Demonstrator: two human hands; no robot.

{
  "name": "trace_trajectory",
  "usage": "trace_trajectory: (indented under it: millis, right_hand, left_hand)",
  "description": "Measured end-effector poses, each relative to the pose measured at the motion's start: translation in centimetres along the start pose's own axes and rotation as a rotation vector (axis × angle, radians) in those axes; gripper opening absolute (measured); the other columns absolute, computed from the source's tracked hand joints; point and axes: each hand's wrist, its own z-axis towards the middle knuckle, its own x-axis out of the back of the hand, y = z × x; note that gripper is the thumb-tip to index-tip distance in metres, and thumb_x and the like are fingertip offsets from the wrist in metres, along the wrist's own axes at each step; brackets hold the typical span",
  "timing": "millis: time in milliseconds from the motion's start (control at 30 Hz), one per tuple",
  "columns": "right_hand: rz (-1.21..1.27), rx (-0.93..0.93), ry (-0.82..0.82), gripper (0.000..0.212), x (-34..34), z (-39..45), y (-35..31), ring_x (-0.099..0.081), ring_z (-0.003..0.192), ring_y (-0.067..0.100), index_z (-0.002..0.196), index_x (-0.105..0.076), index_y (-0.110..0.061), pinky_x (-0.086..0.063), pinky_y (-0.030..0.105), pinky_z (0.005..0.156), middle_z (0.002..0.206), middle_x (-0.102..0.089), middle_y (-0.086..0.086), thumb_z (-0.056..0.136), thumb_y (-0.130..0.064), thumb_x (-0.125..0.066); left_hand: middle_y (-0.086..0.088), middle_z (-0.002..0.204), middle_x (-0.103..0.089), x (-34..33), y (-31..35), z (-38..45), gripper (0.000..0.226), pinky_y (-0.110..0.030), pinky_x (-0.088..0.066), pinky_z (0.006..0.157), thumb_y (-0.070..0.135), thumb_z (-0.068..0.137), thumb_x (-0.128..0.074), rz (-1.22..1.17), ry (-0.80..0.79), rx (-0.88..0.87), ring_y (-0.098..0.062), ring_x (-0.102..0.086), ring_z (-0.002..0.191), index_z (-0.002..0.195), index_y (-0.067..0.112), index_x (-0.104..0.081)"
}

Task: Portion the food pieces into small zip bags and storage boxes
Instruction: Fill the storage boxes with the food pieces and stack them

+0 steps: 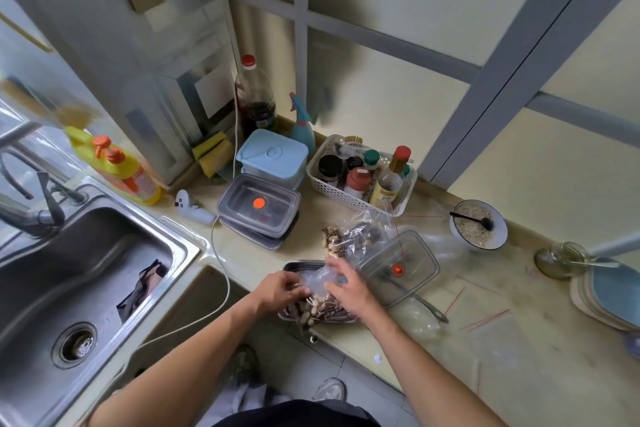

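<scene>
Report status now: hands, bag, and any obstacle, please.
Left hand and right hand both grip small clear bag over metal tray of food pieces. Loose lid leans at tray's right.

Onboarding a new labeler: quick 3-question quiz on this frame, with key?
1. True or false: both hands grip the small clear zip bag.
2. What sits beneath that bag? A) sink B) metal tray C) white basket
3. What colour is the dot on the stacked grey-lidded boxes?

Key:
1. True, as far as the blur shows.
2. B, the metal tray holding food pieces.
3. Orange.
</scene>
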Motion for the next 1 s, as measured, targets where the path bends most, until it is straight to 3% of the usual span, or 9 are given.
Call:
trace_trajectory:
  millis: [67, 200, 267, 367, 433, 500, 667, 800, 1000]
  right_hand:
    - [-0.040, 0.007, 0.036, 0.005, 0.1, -0.1, 0.1, -0.062, 0.084, 0.010, 0.092, -0.067, -0.019, -0.051, 0.031, 0.077, 0.089, -0.066, -0.008, 0.087, -0.022, -0.068]
    - [-0.075, -0.063, 0.238, 0.022, -0.4, 0.0, 0.4, -0.052, 0.063, 0.010, 0.076, -0.057, -0.019, -0.041, 0.029, 0.060, 0.068, -0.059, -0.007, 0.092, -0.027, -0.071]
    - [-0.182, -0.098, 0.330, 0.019, -0.9, -0.1, 0.2, -0.056, 0.069, 0.015, 0.081, -0.057, -0.018, -0.039, 0.028, 0.057, 0.075, -0.061, -0.004, 0.095, -0.028, -0.067]
    - [-0.337, -0.082, 0.363, 0.023, -2.2, -0.5, -0.5, -0.065, 0.087, 0.023, 0.116, -0.054, -0.011, -0.049, 0.024, 0.060, 0.104, -0.065, 0.008, 0.099, -0.024, -0.062]
    - [-0.494, -0.038, 0.347, 0.052, -3.3, -0.7, -0.5, -0.067, 0.105, 0.030, 0.141, -0.040, -0.011, -0.057, 0.035, 0.076, 0.124, -0.059, 0.013, 0.096, -0.022, -0.065]
    - [-0.728, 0.037, 0.365, 0.066, -4.1, -1.3, -0.2, -0.065, 0.110, 0.032, 0.145, -0.039, -0.014, -0.058, 0.038, 0.081, 0.132, -0.053, 0.013, 0.088, -0.017, -0.072]
    - [-0.895, 0.219, 0.198, 0.049, -4.9, -2.0, 2.1, -0.063, 0.109, 0.029, 0.122, -0.063, -0.020, -0.059, 0.039, 0.086, 0.122, -0.059, 0.007, 0.076, -0.012, -0.076]
    - [-0.854, 0.136, 0.116, 0.053, -4.7, -1.7, 1.7, -0.045, 0.130, 0.026, 0.143, -0.048, -0.022, -0.041, 0.037, 0.112, 0.140, -0.050, 0.001, 0.091, -0.013, -0.059]
    - [-0.806, -0.088, 0.021, 0.078, -4.4, -0.2, 0.5, -0.037, 0.139, 0.035, 0.152, -0.027, -0.012, -0.033, 0.040, 0.118, 0.152, -0.036, 0.012, 0.089, -0.022, -0.070]
  left_hand:
    - [0.011, 0.082, -0.068, 0.2, 0.1, 0.3, 0.023, -0.020, -0.053, 0.072, 0.043, 0.088, -0.074, 0.006, 0.053, 0.031, -0.002, -0.063, 0.072, 0.097, 0.025, -0.063]
    - [0.005, 0.101, -0.068, -0.5, 0.1, 0.8, 0.033, -0.013, -0.044, 0.071, 0.034, 0.089, -0.075, 0.006, 0.278, 0.058, -0.011, -0.063, 0.088, 0.114, 0.018, -0.060]
    - [-0.001, 0.112, -0.067, -1.0, 0.0, 1.0, 0.035, -0.023, -0.048, 0.081, 0.026, 0.091, -0.072, 0.033, 0.371, 0.052, -0.018, -0.064, 0.096, 0.121, 0.014, -0.058]
    - [-0.006, 0.118, -0.058, -1.6, 0.1, 0.6, 0.041, -0.037, -0.052, 0.088, 0.021, 0.086, -0.068, 0.254, 0.508, -0.080, -0.026, -0.061, 0.099, 0.125, 0.013, -0.057]
    - [-0.003, 0.114, -0.055, -2.1, 0.2, 0.3, 0.045, -0.038, -0.051, 0.083, 0.031, 0.080, -0.070, 0.462, 0.456, -0.203, -0.025, -0.057, 0.099, 0.121, 0.018, -0.056]
    - [0.000, 0.120, -0.054, -3.1, -0.2, 0.1, 0.051, -0.038, -0.049, 0.088, 0.044, 0.077, -0.064, 0.614, 0.312, -0.232, -0.024, -0.055, 0.108, 0.124, 0.025, -0.054]
    - [-0.002, 0.136, -0.052, -4.4, -1.6, 0.5, 0.058, -0.039, -0.040, 0.105, 0.043, 0.081, -0.060, 0.805, 0.162, -0.192, -0.026, -0.050, 0.129, 0.137, 0.032, -0.051]
    - [-0.005, 0.157, -0.036, -4.3, -0.7, 0.8, 0.061, -0.041, -0.017, 0.124, 0.032, 0.095, -0.053, 0.872, 0.118, -0.151, -0.027, -0.022, 0.151, 0.153, 0.028, -0.035]
    - [-0.004, 0.159, -0.032, -4.8, 0.3, 0.8, 0.065, -0.055, 0.010, 0.123, 0.023, 0.091, -0.051, 0.950, 0.101, -0.107, -0.027, -0.012, 0.154, 0.153, 0.024, -0.030]
